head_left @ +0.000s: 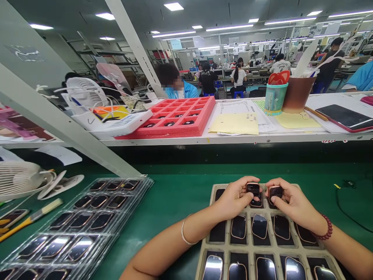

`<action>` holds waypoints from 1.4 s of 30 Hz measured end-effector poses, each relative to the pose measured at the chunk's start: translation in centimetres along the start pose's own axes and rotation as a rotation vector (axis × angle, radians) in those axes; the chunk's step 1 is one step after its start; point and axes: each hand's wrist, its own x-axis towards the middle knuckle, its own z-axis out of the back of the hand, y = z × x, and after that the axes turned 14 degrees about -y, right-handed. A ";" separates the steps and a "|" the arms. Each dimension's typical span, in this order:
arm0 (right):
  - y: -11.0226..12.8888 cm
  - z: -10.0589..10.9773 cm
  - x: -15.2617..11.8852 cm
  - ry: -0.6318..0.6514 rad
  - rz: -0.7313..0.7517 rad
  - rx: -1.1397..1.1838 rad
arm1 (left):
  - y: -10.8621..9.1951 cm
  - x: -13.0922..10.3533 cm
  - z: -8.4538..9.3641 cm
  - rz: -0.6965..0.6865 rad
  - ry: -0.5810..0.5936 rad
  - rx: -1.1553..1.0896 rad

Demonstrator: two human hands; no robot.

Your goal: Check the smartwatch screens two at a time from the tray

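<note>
My left hand (233, 199) pinches a smartwatch case (253, 188) with a dark face and gold-coloured rim. In my right hand (300, 205), thumb and fingers close round another watch case (275, 191) of the same look. Both are held side by side just above the far rows of a beige compartment tray (228, 250). Rows of similar watch cases lie in its compartments, among them one watch case (259, 226) below my hands. My wrists and fingers hide part of the far compartments.
Stacked clear plastic trays (125, 217) with more watch cases lie at the left, beside a brush (32, 217) and a white fan (21, 181). A shelf (233, 139) crosses ahead, bearing a red foam tray (208, 116), papers, cups and a phone (345, 116). Several people sit beyond.
</note>
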 end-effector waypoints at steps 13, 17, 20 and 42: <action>0.2 -0.1 -0.1 -0.022 0.042 -0.071 | -0.5 0.0 -0.2 -0.001 -0.006 0.008; 0.4 -0.1 0.0 -0.001 0.041 -0.059 | -1.0 -0.2 -0.3 0.007 -0.011 0.019; 0.4 0.0 0.0 0.001 0.044 -0.063 | -1.1 -0.2 -0.3 0.006 -0.011 0.022; 0.3 0.1 -0.2 0.007 0.029 -0.060 | -1.0 -0.2 -0.2 -0.016 -0.035 -0.040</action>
